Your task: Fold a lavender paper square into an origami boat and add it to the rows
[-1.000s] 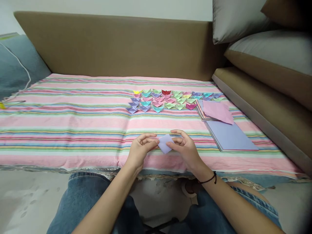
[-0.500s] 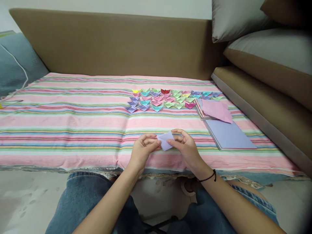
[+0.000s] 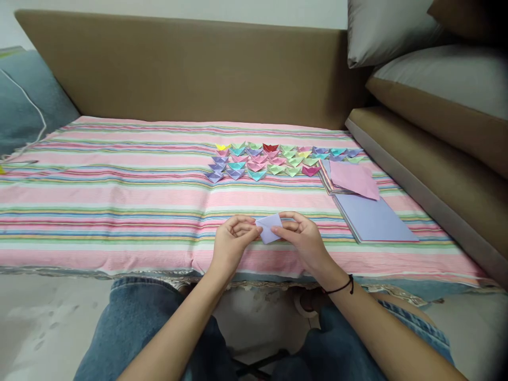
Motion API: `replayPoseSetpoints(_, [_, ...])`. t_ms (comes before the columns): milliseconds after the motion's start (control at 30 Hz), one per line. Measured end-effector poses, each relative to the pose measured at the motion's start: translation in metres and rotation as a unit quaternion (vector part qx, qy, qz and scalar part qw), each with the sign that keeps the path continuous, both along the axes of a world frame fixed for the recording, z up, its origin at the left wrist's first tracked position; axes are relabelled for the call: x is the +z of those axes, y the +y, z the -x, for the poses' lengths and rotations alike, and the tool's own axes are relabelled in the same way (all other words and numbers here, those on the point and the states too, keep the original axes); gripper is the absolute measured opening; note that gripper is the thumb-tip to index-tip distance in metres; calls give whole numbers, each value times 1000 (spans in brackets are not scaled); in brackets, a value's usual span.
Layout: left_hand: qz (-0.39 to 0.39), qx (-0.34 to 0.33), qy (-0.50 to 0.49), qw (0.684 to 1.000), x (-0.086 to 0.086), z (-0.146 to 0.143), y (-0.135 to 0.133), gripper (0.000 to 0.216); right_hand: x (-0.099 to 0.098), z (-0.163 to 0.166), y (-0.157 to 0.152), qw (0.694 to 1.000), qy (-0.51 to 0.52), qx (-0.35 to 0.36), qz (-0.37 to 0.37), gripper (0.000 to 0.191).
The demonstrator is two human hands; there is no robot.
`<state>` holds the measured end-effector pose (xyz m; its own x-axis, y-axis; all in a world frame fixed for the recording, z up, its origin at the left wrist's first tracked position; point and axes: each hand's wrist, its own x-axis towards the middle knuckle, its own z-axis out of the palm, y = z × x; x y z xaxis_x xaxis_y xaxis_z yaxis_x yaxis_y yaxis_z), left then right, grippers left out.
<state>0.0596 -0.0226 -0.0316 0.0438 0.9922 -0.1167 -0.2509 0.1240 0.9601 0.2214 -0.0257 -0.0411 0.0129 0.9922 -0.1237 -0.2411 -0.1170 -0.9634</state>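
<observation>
A small folded piece of lavender origami paper (image 3: 268, 227) is held up between both hands, above the front part of the striped cloth. My left hand (image 3: 234, 238) pinches its left corner between thumb and fingers. On the other side my right hand (image 3: 304, 238) grips it, with the thumb across its face and the fingers behind. Beyond the hands, several folded paper boats (image 3: 257, 160) in many colours stand in rows. To the right lie a stack of lavender paper sheets (image 3: 377, 219) and a smaller pile topped with pink paper (image 3: 353, 179).
The striped cloth (image 3: 99, 196) covers a seat with a brown backrest (image 3: 178, 69). Cushions (image 3: 440, 100) are piled along the right side. A white cable (image 3: 34, 106) runs over a blue-grey cover at the far left.
Both hands keep their hold on the lavender paper, which is tilted very slightly differently. The view has shifted a little; nothing else has visibly moved.
</observation>
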Motion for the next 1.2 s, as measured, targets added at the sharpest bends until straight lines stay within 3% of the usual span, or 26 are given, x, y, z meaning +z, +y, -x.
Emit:
replayPoseSetpoints(200, [-11, 6, 14, 1000, 0, 0, 1, 31, 0, 0, 0, 1000, 1, 18, 19, 40])
replayPoseSetpoints(400, [28, -37, -15, 999, 1, -2, 0, 42, -1, 2, 0, 999, 7, -32, 17, 46])
replayPoseSetpoints(633, [13, -24, -21, 999, -4, -5, 0, 49, 1, 4, 0, 999, 4, -48, 15, 47])
replayPoseSetpoints(767, [48, -40, -28, 998, -9, -7, -1, 54, 2, 5, 0, 997, -4, -71, 5, 46])
replayPoseSetpoints(1067, [58, -54, -12, 997, -11, -8, -1, 51, 2, 4, -1, 998, -5, -66, 6, 49])
replayPoseSetpoints(1200, [45, -102, -10, 994, -11, -10, -2, 37, 2, 3, 0, 998, -6, -55, -4, 49])
